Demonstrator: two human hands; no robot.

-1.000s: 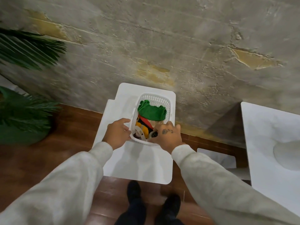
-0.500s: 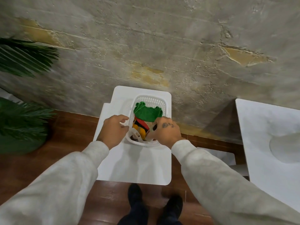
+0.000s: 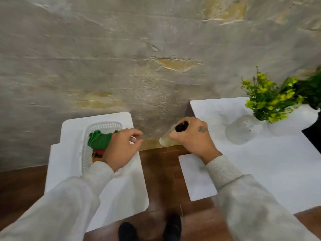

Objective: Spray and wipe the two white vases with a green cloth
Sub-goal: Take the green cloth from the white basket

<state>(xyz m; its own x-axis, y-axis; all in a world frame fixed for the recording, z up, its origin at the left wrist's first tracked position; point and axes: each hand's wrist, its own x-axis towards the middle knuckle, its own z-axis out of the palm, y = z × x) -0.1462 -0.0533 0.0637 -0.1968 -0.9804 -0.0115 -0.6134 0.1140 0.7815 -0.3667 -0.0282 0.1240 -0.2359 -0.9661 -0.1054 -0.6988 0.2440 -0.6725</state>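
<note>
A green cloth [image 3: 99, 140] lies in a white plastic basket [image 3: 104, 125] on the small white stand [image 3: 69, 131] at the left. My left hand [image 3: 119, 148] hovers over the basket's right side, fingers curled, with nothing visible in it. My right hand [image 3: 192, 138] grips a clear spray bottle [image 3: 165, 140] with a black top, held in the air between the stand and the white table [image 3: 260, 171]. On that table stands a round white vase [image 3: 243, 131]. Right of it a second white vase [image 3: 291, 122] holds yellow-green flowers [image 3: 267, 100].
Red and yellow items lie under the cloth in the basket. A low white panel [image 3: 196, 180] juts from the table's left side. A rough concrete wall [image 3: 156, 58] runs behind both surfaces. My dark shoes [image 3: 128, 230] stand on brown floorboards between them.
My right hand has lifted the spray bottle out of the basket and carried it right. My left hand has left the basket's near rim. The view has swung right, so the vases show.
</note>
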